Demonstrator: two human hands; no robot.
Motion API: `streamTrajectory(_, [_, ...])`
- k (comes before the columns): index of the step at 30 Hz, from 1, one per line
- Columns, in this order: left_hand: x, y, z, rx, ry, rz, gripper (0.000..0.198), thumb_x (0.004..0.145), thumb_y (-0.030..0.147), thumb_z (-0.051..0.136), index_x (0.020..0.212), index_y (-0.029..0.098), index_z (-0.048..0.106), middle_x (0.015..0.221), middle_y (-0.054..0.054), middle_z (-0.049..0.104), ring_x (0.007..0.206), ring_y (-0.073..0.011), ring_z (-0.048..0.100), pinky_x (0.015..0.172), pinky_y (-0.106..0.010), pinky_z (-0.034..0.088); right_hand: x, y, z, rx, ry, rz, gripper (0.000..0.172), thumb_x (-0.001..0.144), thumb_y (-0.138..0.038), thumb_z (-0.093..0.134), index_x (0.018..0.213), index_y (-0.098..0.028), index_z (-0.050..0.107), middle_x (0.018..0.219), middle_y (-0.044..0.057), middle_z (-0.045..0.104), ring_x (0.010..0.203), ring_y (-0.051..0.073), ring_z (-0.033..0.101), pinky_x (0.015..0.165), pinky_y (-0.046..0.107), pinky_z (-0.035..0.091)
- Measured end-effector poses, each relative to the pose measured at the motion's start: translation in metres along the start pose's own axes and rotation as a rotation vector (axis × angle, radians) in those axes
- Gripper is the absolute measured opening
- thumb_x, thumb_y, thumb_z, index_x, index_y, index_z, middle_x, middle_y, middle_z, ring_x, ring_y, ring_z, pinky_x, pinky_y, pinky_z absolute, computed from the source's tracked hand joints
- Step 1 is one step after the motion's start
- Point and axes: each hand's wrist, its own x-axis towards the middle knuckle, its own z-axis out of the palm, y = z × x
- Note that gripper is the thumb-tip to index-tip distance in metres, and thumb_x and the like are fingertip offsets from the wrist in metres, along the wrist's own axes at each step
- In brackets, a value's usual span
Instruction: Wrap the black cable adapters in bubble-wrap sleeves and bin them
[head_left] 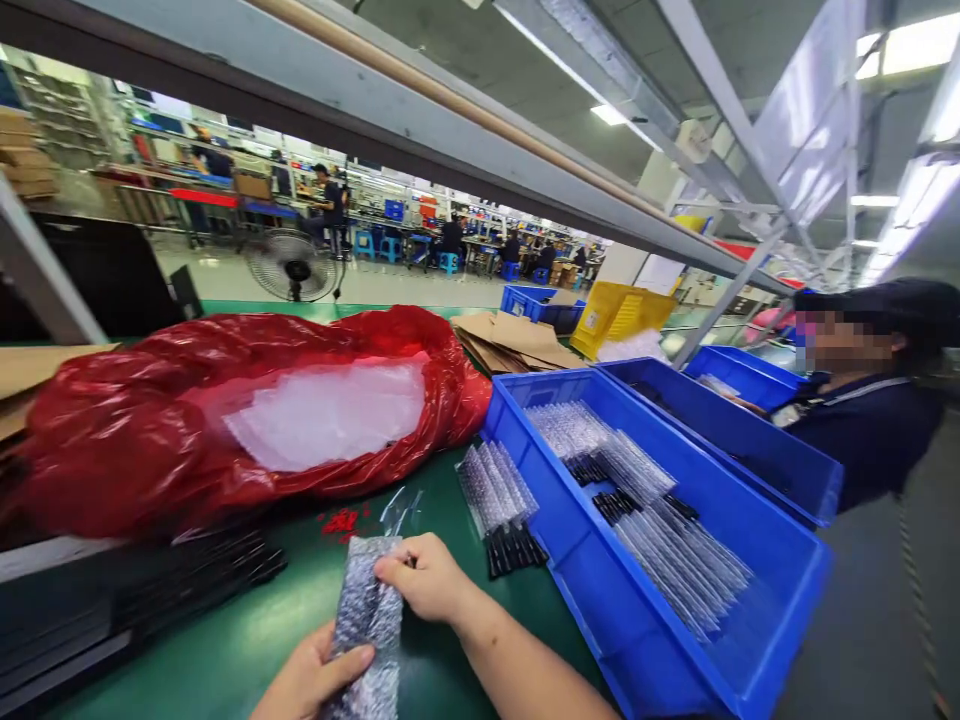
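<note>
A bubble-wrap sleeve (365,610) with something dark inside is held over the green table by both hands. My left hand (319,668) grips its lower part, thumb across the front. Near the upper end my right hand (429,578) pinches the sleeve's right edge between thumb and fingers. Just right of the hands, several bubble-wrapped black rods (499,500) lie side by side, dark ends toward me. More wrapped rods (675,560) fill part of the long blue bin (600,610). Unwrapped black parts (217,570) lie at the left.
A red plastic bag (150,430) holding white sleeves (330,410) spreads across the back left. Small red scraps (346,521) lie before it. Cardboard (525,340) and a yellow bin (622,318) stand behind. A person (877,390) is at a second blue bin (720,440) on the right.
</note>
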Motion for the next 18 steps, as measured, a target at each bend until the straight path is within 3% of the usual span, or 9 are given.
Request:
streamTrajectory(3, [0.000,0.003,-0.003,-0.025,-0.060,-0.007,0.036,0.053,0.033,0.078,0.080,0.012,0.066,0.062,-0.003,0.064,0.056,-0.0165,0.056,0.054,-0.025,0.042,-0.001,0.000,0.005,-0.011,0.035,-0.025,0.043,0.074,-0.049,0.052,0.049,-0.018,0.035,0.048,-0.007,0.027,0.047,0.006,0.024,0.045,0.021,0.020])
streamTrajectory(6, [0.002,0.003,-0.006,-0.087,-0.050,0.033,0.034,0.054,0.031,0.078,0.080,0.013,0.066,0.063,-0.003,0.064,0.058,-0.0161,0.056,0.059,-0.026,0.043,-0.004,0.000,0.014,-0.100,-0.005,-0.053,0.035,0.075,-0.042,0.053,0.054,-0.017,0.041,0.052,-0.007,0.031,0.050,0.006,0.027,0.047,0.020,0.022])
streamTrajectory(11, [0.002,0.005,-0.004,-0.169,-0.047,0.124,0.037,0.053,0.031,0.079,0.080,0.013,0.063,0.070,-0.004,0.065,0.062,-0.0149,0.056,0.063,-0.026,0.043,-0.015,-0.011,0.025,-0.573,0.096,-0.172,0.028,0.080,-0.026,0.047,0.053,-0.016,0.045,0.055,-0.004,0.042,0.054,0.008,0.038,0.051,0.021,0.026])
streamTrajectory(14, [0.000,0.007,-0.003,-0.149,-0.133,0.110,0.037,0.059,0.032,0.076,0.088,0.016,0.058,0.075,-0.003,0.064,0.061,-0.0131,0.057,0.061,-0.025,0.044,-0.015,-0.031,0.007,-0.893,0.148,-0.130,0.027,0.084,-0.025,0.042,0.062,-0.016,0.055,0.064,0.001,0.055,0.060,0.011,0.048,0.056,0.021,0.030])
streamTrajectory(18, [-0.001,0.008,-0.006,-0.127,-0.128,0.081,0.031,0.067,0.033,0.070,0.088,0.017,0.054,0.077,-0.003,0.063,0.067,-0.0139,0.060,0.064,-0.026,0.046,0.005,-0.053,-0.040,-1.241,0.118,0.180,0.027,0.086,-0.027,0.039,0.083,-0.018,0.065,0.085,0.008,0.066,0.079,0.018,0.059,0.066,0.024,0.037])
